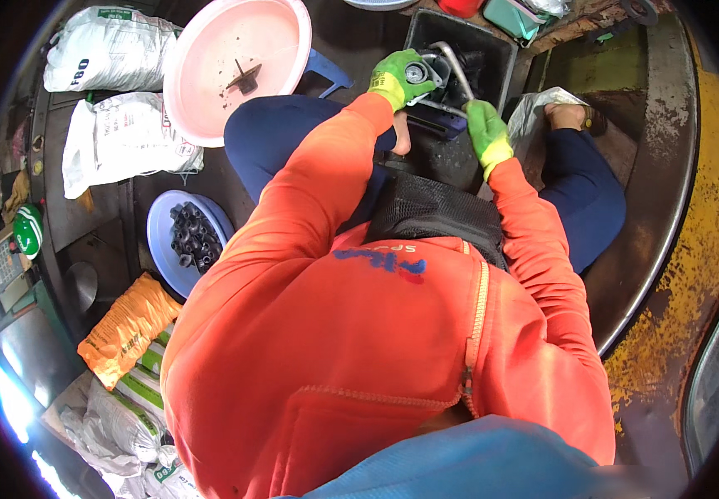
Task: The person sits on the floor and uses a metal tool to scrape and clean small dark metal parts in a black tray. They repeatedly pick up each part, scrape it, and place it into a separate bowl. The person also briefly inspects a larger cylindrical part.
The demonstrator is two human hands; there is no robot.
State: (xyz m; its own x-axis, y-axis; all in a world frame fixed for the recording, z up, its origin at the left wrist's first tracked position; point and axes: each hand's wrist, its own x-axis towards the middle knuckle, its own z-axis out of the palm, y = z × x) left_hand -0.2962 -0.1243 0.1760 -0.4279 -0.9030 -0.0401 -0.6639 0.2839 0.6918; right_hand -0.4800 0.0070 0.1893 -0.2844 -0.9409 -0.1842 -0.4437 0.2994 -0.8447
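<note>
Both my hands wear green and yellow gloves. My left hand (394, 73) is closed around the side of a grey part with a round, ringed opening (417, 73). My right hand (486, 130) grips the lower end of a bent metal bar (456, 66), which arches up beside that part. A second thin metal bar runs low between the two hands. Behind them stands a dark rectangular tray (506, 55) holding black pieces, too shadowed to tell apart. My left fingertips are partly hidden by the grey part.
A pink basin (201, 71) with a dark piece in it sits at the far left, near a blue stool (326, 71). A bluish basin (160, 237) of black fittings (193, 237) is beside my left leg. White sacks (118, 50) and an orange sack (130, 328) lie leftward; rusty yellow metal (675, 333) rises at right.
</note>
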